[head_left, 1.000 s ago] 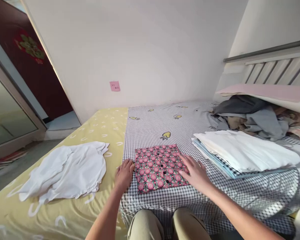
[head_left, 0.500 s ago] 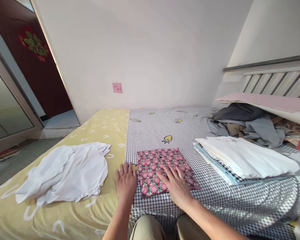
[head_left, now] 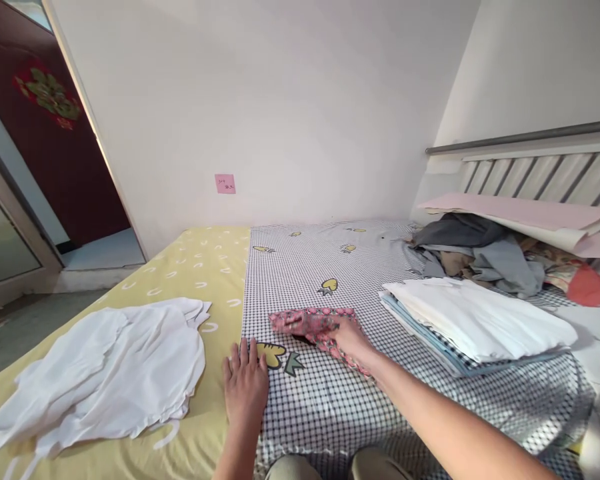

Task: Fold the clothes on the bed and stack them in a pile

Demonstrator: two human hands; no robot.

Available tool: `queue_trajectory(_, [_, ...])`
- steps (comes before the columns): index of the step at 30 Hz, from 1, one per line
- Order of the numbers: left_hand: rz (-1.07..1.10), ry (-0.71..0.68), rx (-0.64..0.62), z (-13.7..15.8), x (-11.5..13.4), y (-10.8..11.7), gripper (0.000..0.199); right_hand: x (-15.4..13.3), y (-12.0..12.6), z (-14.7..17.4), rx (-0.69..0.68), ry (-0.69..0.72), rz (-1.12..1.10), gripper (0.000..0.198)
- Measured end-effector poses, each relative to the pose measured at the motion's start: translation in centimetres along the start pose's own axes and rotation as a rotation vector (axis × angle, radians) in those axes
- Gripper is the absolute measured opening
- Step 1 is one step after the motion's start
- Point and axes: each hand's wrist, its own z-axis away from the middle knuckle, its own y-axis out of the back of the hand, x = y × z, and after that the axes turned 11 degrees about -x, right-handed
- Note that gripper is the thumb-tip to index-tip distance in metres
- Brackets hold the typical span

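Note:
A pink flower-patterned folded cloth [head_left: 300, 322], partly blurred, is bunched and lifted at its near side, its far edge close to the bedspread. My right hand [head_left: 351, 343] is closed on it, with the fingertips hidden by the fabric. Flat on the bedspread [head_left: 310, 400], at the seam between its yellow and checked halves, lies my left hand [head_left: 247, 377], fingers spread and holding nothing. It is apart from the flowered cloth. Left of it, a crumpled white garment [head_left: 130, 373] spreads over the yellow half.
On the right sits a stack of folded clothes [head_left: 475, 320], white on top. Behind it, a heap of grey and brown clothes [head_left: 490, 250] lies under a pink board [head_left: 525, 208]. A white wall [head_left: 300, 120] closes off the far side of the bed.
The flowered cloth was lying flat under my open right hand; now that hand grips it and its near part is raised and folded away from me. My left hand stays flat.

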Motion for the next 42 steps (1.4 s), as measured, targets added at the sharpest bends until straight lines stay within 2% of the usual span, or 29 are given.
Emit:
queue_trajectory(4, [-0.048, 0.005, 0.003, 0.0, -0.1, -0.4, 0.055, -1.6, 1.6, -3.2, 0.027, 0.011, -0.522, 0.037])
queue_trajectory(8, [-0.1, 0.016, -0.003, -0.2, -0.3, -0.8, 0.055, -2.4, 3.5, -4.4, 0.123, 0.054, -0.894, 0.04])
queue_trajectory(11, [-0.115, 0.012, -0.023, -0.4, -0.3, -0.8, 0.055, -0.9, 3.6, -3.2, 0.256, 0.054, -1.098, 0.039])
queue_trajectory(15, [-0.15, 0.014, -0.032, -0.3, -0.3, -0.3, 0.056, 3.6, 0.1, 1.2, 0.359, -0.15, -1.33, 0.037])
queue_trajectory(17, [-0.178, 0.012, -0.038, -0.3, -0.2, 0.0, 0.057, 5.7, -2.1, 3.8, 0.304, -0.184, -1.367, 0.042])
queue_trajectory(20, [-0.188, 0.005, -0.049, -0.2, -0.1, 0.5, 0.057, 7.2, -4.0, 6.5, 0.194, -0.122, -1.351, 0.048])
queue_trajectory(23, [-0.184, 0.015, -0.053, -0.2, -0.1, 0.7, 0.058, 7.5, -4.0, 7.7, 0.152, -0.121, -1.369, 0.049])
queue_trajectory(26, [-0.183, 0.034, -0.045, -0.2, -0.1, 0.6, 0.058, 7.4, -3.5, 8.2, 0.166, -0.13, -1.478, 0.047])
queue_trajectory(32, [-0.177, 0.044, -0.039, -0.3, -0.1, 0.6, 0.057, 6.7, -3.3, 8.4, 0.166, -0.221, -1.566, 0.059])
queue_trajectory(35, [-0.149, 0.047, -0.019, -0.2, 0.0, 0.7, 0.057, 5.8, -3.2, 8.2, 0.126, -0.295, -1.579, 0.052])
queue_trajectory(40, [-0.14, 0.05, -0.018, -0.2, 0.0, 0.8, 0.055, 3.8, -3.2, 7.7, -0.185, -0.339, -1.66, 0.031])
queue_trajectory(42, [-0.147, 0.052, -0.016, -0.2, 0.0, 0.7, 0.055, 3.1, -3.5, 7.4, -0.21, -0.366, -1.664, 0.022])
